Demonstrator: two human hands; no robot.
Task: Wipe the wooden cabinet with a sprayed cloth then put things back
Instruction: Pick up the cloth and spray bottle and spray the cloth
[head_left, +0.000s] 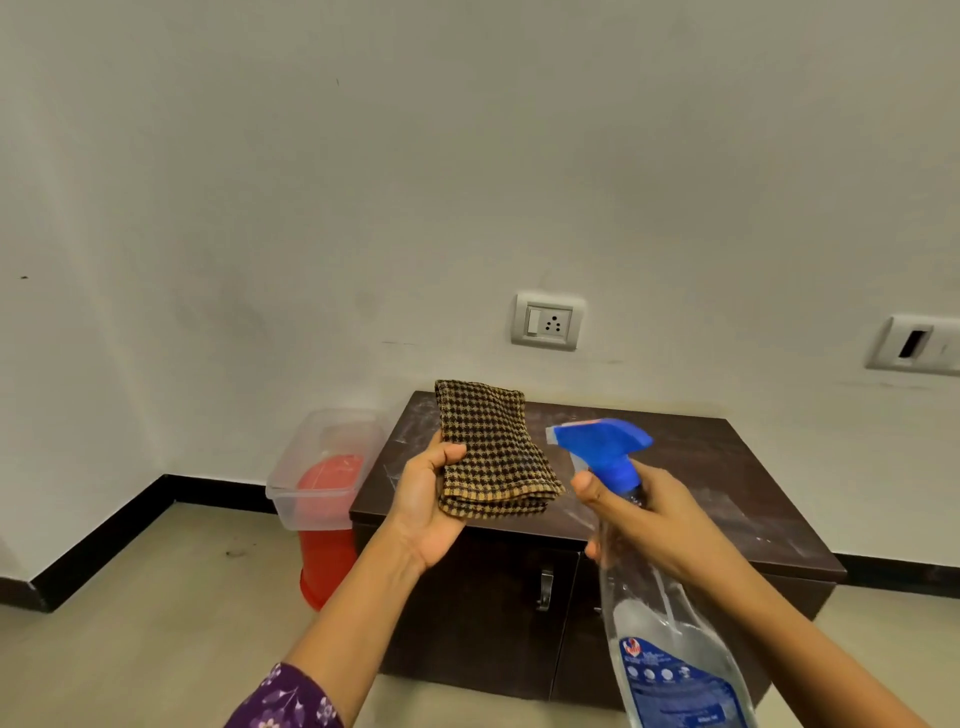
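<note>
So the left hand (426, 499) is holding a folded cloth (493, 452), brown with a small dark check, thumb clamped over the near left edge and the fingers tucked underneath out of sight. The cloth sticks up and to the right of that hand, held in the air above the cabinet (727, 467), not lying on it.

The right hand (639, 514) is wrapped around the neck of a clear spray bottle (670, 649) with a blue trigger head (602, 441). The thumb sits up by the left side of the neck, and the fingers curl round the far side, so I can't tell if one is actually on the trigger. The nozzle points left at the cloth, just beside its right edge but not touching it. The bottle body hangs down toward the bottom of the view, tilted, with a blue label low on it.

The cabinet is low, dark brown wood with two doors and a metal handle (544, 587), and its top shows pale dusty smears. It stands against a white wall under a socket (548, 322). Just left of it, a clear plastic tub (311, 493) sits on top of something red (324, 566) on the floor.
</note>
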